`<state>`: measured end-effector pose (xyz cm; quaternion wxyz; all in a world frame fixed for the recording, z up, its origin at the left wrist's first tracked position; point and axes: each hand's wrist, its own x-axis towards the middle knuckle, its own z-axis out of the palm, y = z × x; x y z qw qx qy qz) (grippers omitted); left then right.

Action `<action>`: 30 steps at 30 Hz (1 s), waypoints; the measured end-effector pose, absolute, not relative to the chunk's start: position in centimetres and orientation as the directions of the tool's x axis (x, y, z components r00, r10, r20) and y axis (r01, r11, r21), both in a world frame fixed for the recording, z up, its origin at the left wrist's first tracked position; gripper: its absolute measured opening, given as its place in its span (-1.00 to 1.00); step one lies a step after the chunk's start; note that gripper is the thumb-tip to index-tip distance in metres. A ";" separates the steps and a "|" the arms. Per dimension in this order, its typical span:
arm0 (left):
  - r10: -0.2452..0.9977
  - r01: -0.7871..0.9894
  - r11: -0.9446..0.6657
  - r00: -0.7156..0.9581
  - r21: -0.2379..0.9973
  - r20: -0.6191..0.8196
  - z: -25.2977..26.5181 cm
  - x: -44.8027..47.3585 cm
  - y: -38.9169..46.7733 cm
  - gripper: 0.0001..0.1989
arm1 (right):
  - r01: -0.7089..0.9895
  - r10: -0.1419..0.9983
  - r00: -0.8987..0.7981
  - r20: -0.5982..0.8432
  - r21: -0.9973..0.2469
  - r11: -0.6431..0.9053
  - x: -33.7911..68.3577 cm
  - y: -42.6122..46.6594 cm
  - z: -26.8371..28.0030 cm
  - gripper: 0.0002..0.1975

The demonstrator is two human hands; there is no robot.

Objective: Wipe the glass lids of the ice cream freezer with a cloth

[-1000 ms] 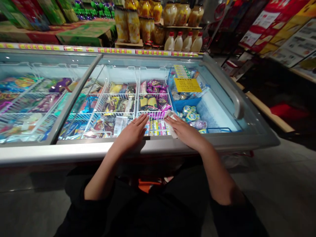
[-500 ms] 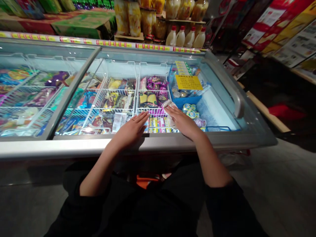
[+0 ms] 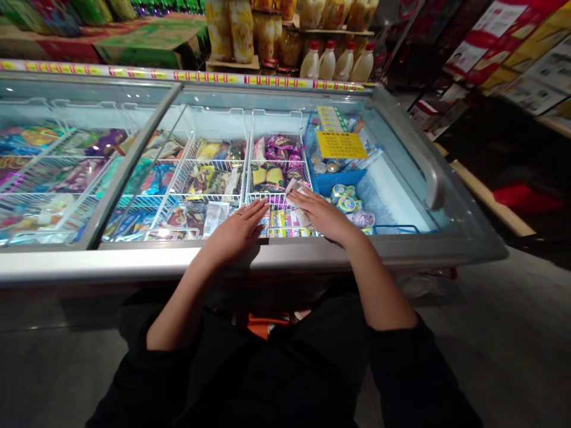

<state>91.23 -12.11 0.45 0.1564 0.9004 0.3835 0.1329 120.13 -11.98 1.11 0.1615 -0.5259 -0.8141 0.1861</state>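
Note:
My right hand (image 3: 325,216) presses a pale cloth (image 3: 295,189) against the glass lid (image 3: 285,221) of a chest freezer. Its fingers lie extended over the cloth, which shows past the fingertips. To its left, my left hand (image 3: 241,230) rests near the front rim (image 3: 147,261), fingers straight and pointing right, holding nothing. A ring is on one of its fingers. Beneath the glass, wire baskets hold wrapped ice creams (image 3: 267,177) and other frozen packs. A yellow sign (image 3: 341,145) shows at the right by a blue bin.
A metal divider (image 3: 129,172) crosses the freezer top on the left, and a grey handle (image 3: 430,184) sits at the right end. Behind the freezer stand white bottles with red caps (image 3: 328,62) and jars (image 3: 243,32). Stacked boxes (image 3: 491,35) are at the far right.
My right hand and the cloth have slid slightly left across the glass, closer to my left hand. My left hand stays about where it was.

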 end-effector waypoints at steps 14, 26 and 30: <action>0.725 0.663 -0.683 0.664 0.307 0.183 -0.1 91.7 -12.2 -0.46 | 0.768 0.896 -0.443 0.024 -0.506 0.393 118.3 -15.5 1.4 -0.31; 0.714 0.642 -0.691 0.679 0.332 0.171 0.6 91.1 -12.4 -0.48 | 0.808 0.926 -0.375 0.030 -0.479 0.343 125.7 -15.7 1.1 -0.36; 0.721 0.646 -0.688 0.661 0.332 0.209 0.8 92.7 -12.0 -0.48 | 0.735 0.859 -0.512 -0.031 -0.533 0.419 123.6 -16.9 1.7 -0.38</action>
